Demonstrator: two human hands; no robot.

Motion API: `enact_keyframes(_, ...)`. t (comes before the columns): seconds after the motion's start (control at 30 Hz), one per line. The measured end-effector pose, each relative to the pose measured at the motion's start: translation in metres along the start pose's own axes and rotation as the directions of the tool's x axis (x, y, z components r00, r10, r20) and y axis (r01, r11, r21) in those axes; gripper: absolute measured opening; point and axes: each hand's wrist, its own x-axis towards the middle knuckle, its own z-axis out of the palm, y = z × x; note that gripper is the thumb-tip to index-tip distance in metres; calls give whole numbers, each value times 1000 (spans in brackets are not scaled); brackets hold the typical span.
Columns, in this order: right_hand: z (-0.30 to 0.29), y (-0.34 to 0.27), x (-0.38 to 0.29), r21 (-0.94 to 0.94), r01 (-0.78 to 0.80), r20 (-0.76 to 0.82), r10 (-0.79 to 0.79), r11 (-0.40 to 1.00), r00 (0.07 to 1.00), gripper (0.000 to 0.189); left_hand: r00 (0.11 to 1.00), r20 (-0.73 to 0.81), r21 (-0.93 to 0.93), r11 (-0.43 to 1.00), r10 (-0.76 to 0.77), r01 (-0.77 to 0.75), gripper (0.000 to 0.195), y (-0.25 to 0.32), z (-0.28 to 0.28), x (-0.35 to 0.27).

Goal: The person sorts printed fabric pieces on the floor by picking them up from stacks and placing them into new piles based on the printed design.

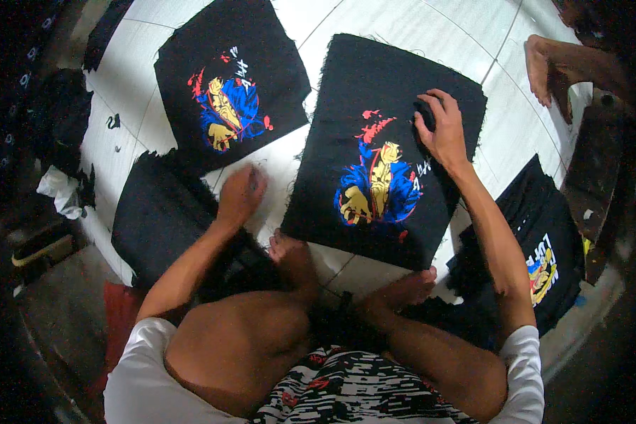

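A black fabric panel (pixel 339 79) with frayed edges lies flat on the tiled floor before me. It bears a printed cartoon figure (pixel 380 183) in blue, yellow and red. My right hand (pixel 441 127) rests on the panel's right part, thumb and fingers apart; a darker patch between them may be shadow. Left of this panel, my left hand (pixel 242 193) hovers blurred with curled fingers. Something dark shows at its fingers, but I cannot tell if it is held. Beyond that hand lies a second black panel (pixel 275 63) with a similar print.
Dark cloth (pixel 159 222) is heaped at the left, near a crumpled white thing (pixel 61 191). More printed black cloth (pixel 556 228) lies at the right. Small black scraps (pixel 113 121) dot the white tile floor (pixel 392 18). Another person's foot (pixel 539 69) is at the upper right.
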Motion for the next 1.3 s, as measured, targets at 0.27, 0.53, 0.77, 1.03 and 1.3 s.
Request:
enact_keyframes(0.27,37,-79,44,267,237,146,-283,934,948,29,914,-180,158,927,365,-339,30,-27,-18,79)
enact_keyframes(0.53,100,-153,88,359,373,213,-464,856,860,47,981,-179,-257,959,77,-122,19,-35,-24,86)
enact_keyframes(0.77,137,-181,119,303,395,324,-484,867,813,20,973,-202,-180,972,112,-149,32,-29,-27,85)
enact_keyframes(1.03,108,-197,166,452,465,140,-576,761,806,17,903,-430,37,999,11,6,43,-35,-50,68)
enact_keyframes(1.3,19,-199,207,631,366,-105,-391,684,914,17,780,-610,-77,991,-135,112,54,-68,-146,9)
